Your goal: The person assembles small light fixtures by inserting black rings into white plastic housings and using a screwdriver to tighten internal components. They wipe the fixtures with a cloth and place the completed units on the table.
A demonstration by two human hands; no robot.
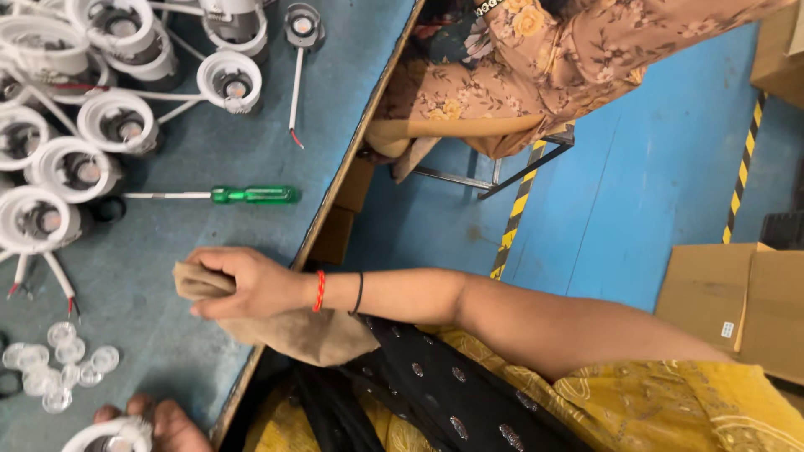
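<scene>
Now crumpled tan cloth (285,331) under R hand (251,283); L hand (163,423) on white fixture (105,435).

Green screwdriver (254,195); tan cloth (306,333); white lamp housings (228,82).

Blue painted floor (653,167) lying beside grey worktable (251,142), yellow-black hazard stripe (515,218) crossing it, cardboard boxes (737,305) standing beyond, metal stool frame (494,177) resting nearby.

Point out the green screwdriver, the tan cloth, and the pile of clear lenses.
green screwdriver (254,195), head view, on the handle.
tan cloth (310,335), head view, on the part hanging off the table edge.
clear lenses (59,364), head view, pile's middle.
</scene>
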